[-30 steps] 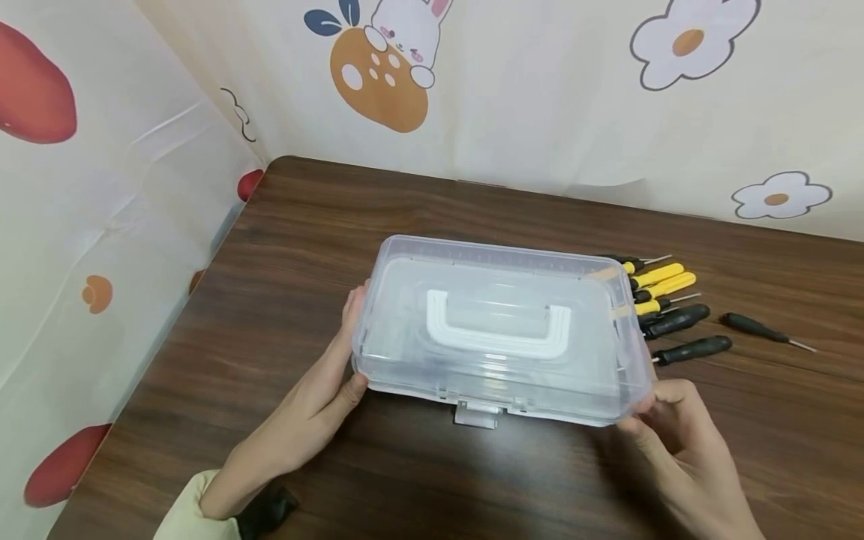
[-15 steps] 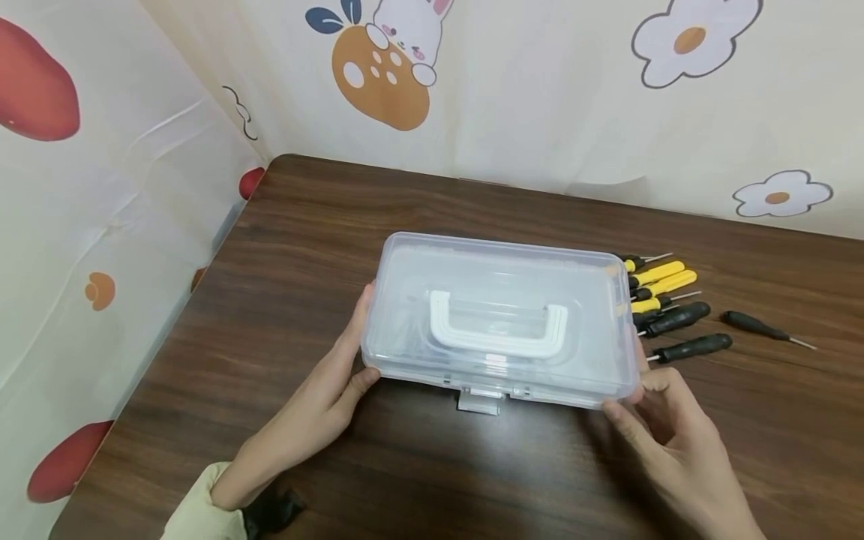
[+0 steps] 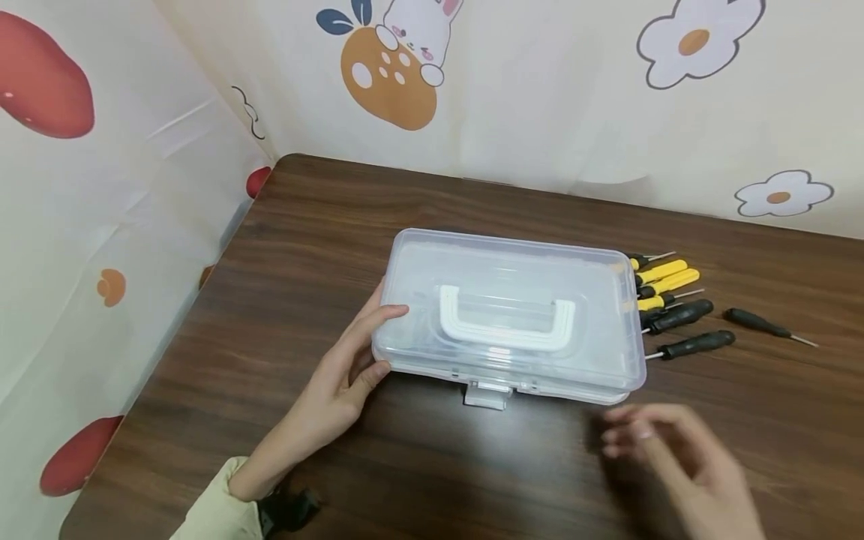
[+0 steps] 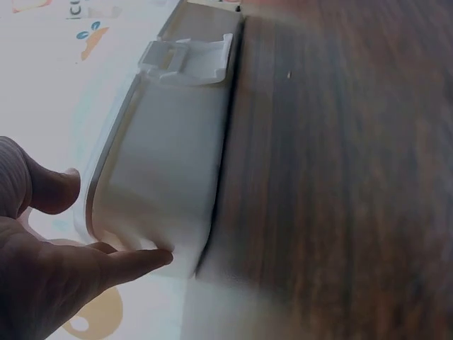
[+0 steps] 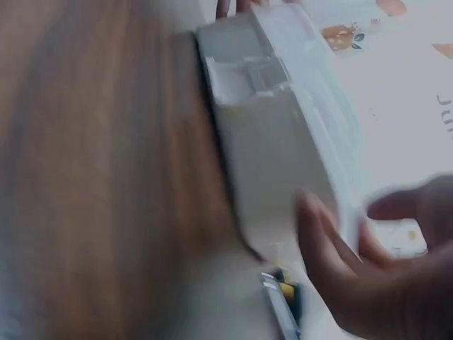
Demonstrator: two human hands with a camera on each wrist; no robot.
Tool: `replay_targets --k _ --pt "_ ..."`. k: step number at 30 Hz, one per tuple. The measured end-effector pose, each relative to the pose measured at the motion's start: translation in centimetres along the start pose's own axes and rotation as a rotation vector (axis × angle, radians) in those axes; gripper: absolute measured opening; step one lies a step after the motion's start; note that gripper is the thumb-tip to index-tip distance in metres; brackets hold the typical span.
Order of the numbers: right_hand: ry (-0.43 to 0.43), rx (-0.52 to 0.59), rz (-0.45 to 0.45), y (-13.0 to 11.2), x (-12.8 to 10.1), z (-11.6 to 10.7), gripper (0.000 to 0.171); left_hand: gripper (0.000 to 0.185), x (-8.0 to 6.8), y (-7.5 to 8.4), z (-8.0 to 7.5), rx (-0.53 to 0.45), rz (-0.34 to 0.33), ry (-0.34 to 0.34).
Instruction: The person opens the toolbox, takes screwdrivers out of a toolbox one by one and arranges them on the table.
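Note:
A lidded plastic toolbox [image 3: 418, 285], with a clear lid and a white handle [image 3: 508, 339], lies flat on the table. Its front latch [image 3: 486, 396] sticks out; whether it is fastened I cannot tell. My left hand [image 3: 340, 382] holds the toolbox's left end, thumb at the front corner and index finger over the lid; the other fingers are mostly hidden beside it. Just off the front right corner, my right hand [image 3: 682, 457] is apart from the toolbox, fingers loosely bent around nothing. The right wrist view is blurred.
Several yellow-and-black screwdrivers [image 3: 668, 282] lie against the toolbox's right side, some partly hidden behind it. Two black-handled screwdrivers [image 3: 697, 344] [image 3: 756, 322] lie nearer the right. A patterned cloth [image 3: 540, 97] covers the wall behind the wooden table [image 3: 317, 210].
The toolbox has levelled and shifted slightly back. My right hand has let go and drawn away from its corner. The left index finger has come up over the lid.

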State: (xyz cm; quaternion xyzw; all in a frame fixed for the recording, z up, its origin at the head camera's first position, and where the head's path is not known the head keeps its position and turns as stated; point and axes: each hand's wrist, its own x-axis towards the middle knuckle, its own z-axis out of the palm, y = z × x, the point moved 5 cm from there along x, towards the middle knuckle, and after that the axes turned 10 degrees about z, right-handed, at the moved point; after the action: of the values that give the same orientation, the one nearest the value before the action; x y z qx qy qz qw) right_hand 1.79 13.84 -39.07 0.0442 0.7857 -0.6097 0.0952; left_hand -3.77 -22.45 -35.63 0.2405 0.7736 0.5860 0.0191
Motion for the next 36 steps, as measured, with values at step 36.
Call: replay_targets --k 36 --pt "-0.617 0.693 0.556 -4.2 2.2 12.0 0.048 0.077 0.1 -0.4 0.2 -0.02 -0.017 0.007"
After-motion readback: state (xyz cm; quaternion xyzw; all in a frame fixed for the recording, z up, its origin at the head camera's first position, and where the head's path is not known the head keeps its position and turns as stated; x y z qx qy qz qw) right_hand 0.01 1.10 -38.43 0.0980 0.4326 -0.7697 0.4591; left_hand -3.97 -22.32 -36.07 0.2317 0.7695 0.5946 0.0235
